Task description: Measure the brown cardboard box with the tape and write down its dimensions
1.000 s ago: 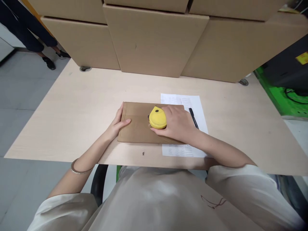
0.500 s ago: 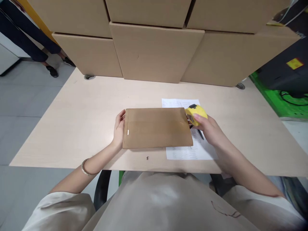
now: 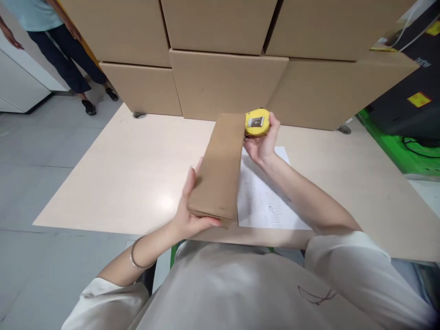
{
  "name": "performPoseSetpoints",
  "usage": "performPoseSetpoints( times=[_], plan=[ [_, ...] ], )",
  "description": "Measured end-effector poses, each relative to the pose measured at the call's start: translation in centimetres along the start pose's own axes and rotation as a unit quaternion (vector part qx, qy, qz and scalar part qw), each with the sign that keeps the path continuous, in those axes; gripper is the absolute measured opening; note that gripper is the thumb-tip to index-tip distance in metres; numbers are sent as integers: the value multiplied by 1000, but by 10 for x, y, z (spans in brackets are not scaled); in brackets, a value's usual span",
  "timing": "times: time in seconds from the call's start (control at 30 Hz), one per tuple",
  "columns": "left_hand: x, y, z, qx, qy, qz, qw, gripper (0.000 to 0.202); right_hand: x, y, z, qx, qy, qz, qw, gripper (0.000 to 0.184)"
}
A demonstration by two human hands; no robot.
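Observation:
A brown cardboard box [image 3: 220,167] is held up over the desk, its long narrow side facing me and its far end pointing away. My left hand [image 3: 190,215] grips the near left corner, thumb along the lower edge and fingers behind the left side. In my right hand [image 3: 264,142] is a yellow tape measure [image 3: 258,122], held against the far right end of the box. Some of the right fingers are hidden behind the tape measure and box. Beneath, a printed sheet of paper [image 3: 271,201] lies on the desk, partly covered by the box and my right forearm.
Stacked cardboard boxes [image 3: 227,80] form a wall along the back of the pale desk [image 3: 137,174]. At the far left stands another person [image 3: 62,50]. A dark machine [image 3: 402,96] sits on a green base [image 3: 388,142] at the right.
The box has turned from lying crosswise to pointing away from me, showing a narrower side. My right hand moved forward and left with the tape measure; my left hand shifted to the near corner.

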State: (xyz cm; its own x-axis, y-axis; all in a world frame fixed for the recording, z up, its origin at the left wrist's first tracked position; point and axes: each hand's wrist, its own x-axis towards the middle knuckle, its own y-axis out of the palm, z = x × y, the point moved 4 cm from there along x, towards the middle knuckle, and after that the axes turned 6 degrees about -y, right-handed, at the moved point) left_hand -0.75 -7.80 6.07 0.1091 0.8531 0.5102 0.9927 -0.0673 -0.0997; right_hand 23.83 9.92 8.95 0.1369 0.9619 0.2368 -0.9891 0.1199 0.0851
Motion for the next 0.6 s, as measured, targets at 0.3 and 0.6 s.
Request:
performPoseSetpoints(
  times=[0.3,0.6],
  plan=[
    [-13,8,5,26,72,116,990,90,10,-4,-8,-36,38,53,997,71],
    [104,22,52,-63,-176,4,982,104,19,34,81,-94,26,298,950,71]
  ],
)
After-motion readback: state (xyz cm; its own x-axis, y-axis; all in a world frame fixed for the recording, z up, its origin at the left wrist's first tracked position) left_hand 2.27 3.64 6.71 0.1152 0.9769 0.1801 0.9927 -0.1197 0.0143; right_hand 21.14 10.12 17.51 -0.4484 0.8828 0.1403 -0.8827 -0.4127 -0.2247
